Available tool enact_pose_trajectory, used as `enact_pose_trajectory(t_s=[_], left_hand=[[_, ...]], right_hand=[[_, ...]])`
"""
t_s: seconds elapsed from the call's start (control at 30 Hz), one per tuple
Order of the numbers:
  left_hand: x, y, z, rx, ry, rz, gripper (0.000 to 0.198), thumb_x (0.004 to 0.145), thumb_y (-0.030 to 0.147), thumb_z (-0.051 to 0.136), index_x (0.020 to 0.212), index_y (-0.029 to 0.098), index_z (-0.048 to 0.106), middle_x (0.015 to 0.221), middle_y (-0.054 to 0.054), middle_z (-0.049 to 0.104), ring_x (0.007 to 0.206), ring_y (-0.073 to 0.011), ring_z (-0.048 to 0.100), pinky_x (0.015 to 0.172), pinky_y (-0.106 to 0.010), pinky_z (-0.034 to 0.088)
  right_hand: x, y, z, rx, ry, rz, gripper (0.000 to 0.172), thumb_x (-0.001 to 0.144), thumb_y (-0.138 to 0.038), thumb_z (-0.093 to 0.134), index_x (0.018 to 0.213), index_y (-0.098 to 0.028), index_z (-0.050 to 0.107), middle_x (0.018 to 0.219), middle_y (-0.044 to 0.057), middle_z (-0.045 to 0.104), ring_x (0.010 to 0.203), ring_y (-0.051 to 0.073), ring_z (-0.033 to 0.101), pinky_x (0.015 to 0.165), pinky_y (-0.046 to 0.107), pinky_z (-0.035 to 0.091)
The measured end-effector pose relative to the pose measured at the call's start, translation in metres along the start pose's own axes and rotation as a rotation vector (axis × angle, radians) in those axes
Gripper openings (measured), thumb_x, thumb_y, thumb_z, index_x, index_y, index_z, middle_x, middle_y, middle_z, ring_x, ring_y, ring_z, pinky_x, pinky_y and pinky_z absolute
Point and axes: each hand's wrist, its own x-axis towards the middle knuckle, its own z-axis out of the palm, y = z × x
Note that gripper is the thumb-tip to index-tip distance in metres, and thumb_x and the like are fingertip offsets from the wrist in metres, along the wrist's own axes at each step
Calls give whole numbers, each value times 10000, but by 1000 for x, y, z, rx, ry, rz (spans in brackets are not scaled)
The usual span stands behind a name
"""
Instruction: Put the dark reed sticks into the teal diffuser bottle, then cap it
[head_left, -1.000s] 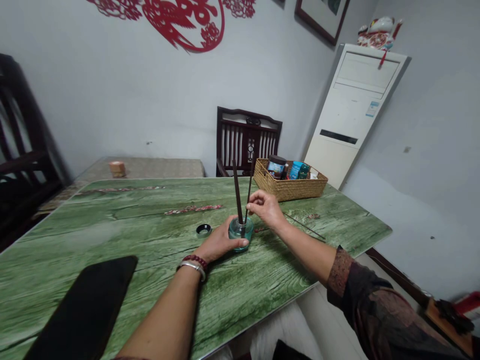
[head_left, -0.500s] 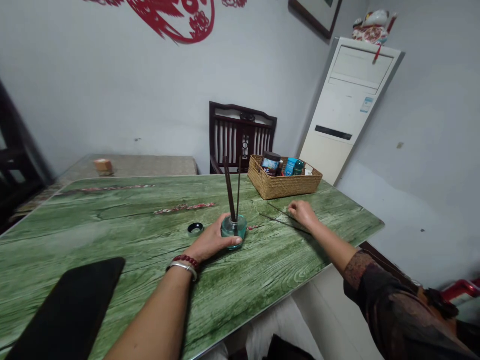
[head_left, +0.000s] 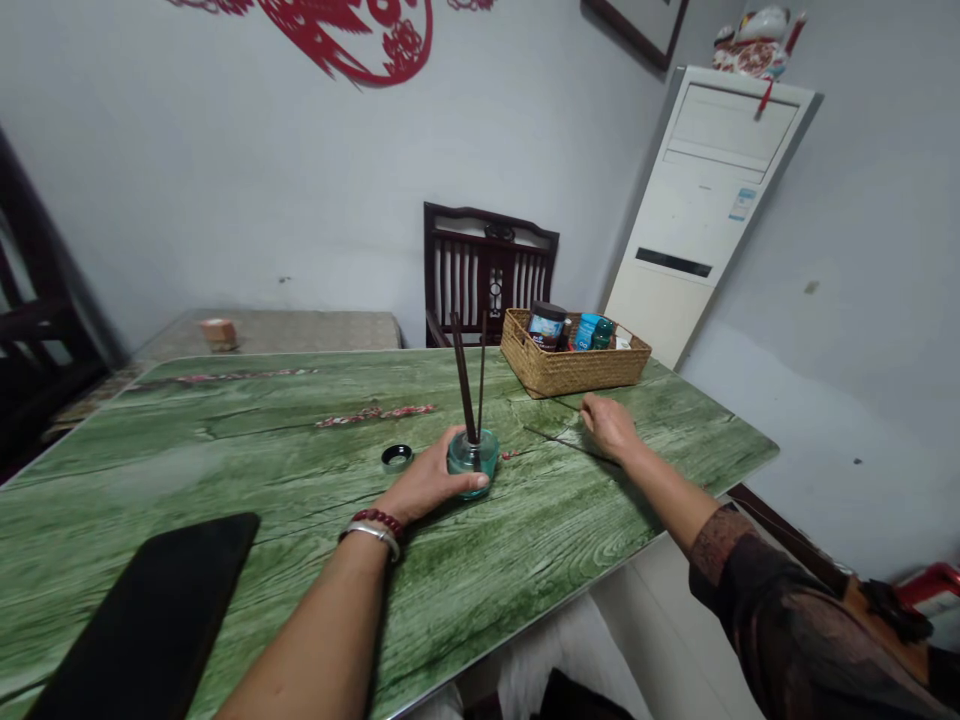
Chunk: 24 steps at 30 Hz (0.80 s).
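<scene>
My left hand (head_left: 429,482) wraps around a teal glass reed diffuser bottle (head_left: 486,458), which stands upright on the green table. Dark reed sticks (head_left: 464,385) rise from its neck, leaning slightly apart. To the right, my right hand (head_left: 613,428) is low over the tabletop with its fingertips pinched on a thin dark reed stick (head_left: 568,404); the stick's far end points toward the basket. Another dark stick (head_left: 566,443) lies on the table just in front of that hand, partly hidden by it. Left of the bottle sits a dark ring-shaped cap (head_left: 396,457).
A woven basket (head_left: 577,378) with jars and bottles stands at the back right of the green table (head_left: 300,480). A flat black object (head_left: 150,610) lies at the front left. Behind are a dark wooden chair (head_left: 491,260) and a small orange-brown object (head_left: 218,334).
The stick at my right fingertips has shifted, its far end now nearer the basket. My left hand keeps its hold on the bottle. The whole view has moved slightly.
</scene>
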Motion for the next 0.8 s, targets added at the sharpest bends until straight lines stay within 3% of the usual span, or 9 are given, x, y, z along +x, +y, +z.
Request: enact_pose_trajectory(t_s=[0.17, 0.27, 0.37, 0.53, 0.8], left_hand=[[0, 0, 0, 14, 10, 0, 694, 649, 431, 804, 1241, 194, 529, 1204, -115, 654, 1143, -330, 599, 1045, -498, 424], [0, 0, -1, 17, 13, 0, 694, 644, 427, 800, 1240, 188, 535, 1202, -118, 657, 1136, -332, 599, 1041, -496, 425], [0, 0, -1, 21, -4, 9, 681, 659, 447, 787, 1234, 189, 531, 1201, -114, 652, 1134, -327, 597, 1035, -486, 429], [0, -2, 1, 3, -2, 9, 719, 647, 467, 795, 1246, 188, 512, 1210, -106, 645, 1143, -322, 595, 1031, -464, 429], [0, -1, 1, -16, -3, 13, 715, 638, 461, 802, 1232, 171, 531, 1177, -118, 656, 1109, -319, 605, 996, -452, 446]], right_hand=[[4, -41, -39, 658, 356, -205, 143, 884, -270, 553, 975, -194, 632, 907, 54, 709, 815, 180, 644, 775, 278, 468], [6, -75, -62, 1132, 380, -240, 152, 841, -334, 615, 916, -205, 589, 835, 10, 699, 676, 146, 628, 670, 268, 498], [9, -104, -74, 1409, 333, -264, 201, 814, -364, 651, 909, -207, 571, 810, -6, 707, 615, 119, 624, 618, 251, 511], [19, -132, -66, 1509, 273, -269, 232, 763, -375, 698, 846, -202, 567, 764, -15, 699, 578, 96, 617, 551, 214, 494], [21, -144, -40, 1451, 113, -212, 259, 739, -400, 691, 840, -202, 561, 725, -22, 684, 544, 91, 603, 503, 199, 460]])
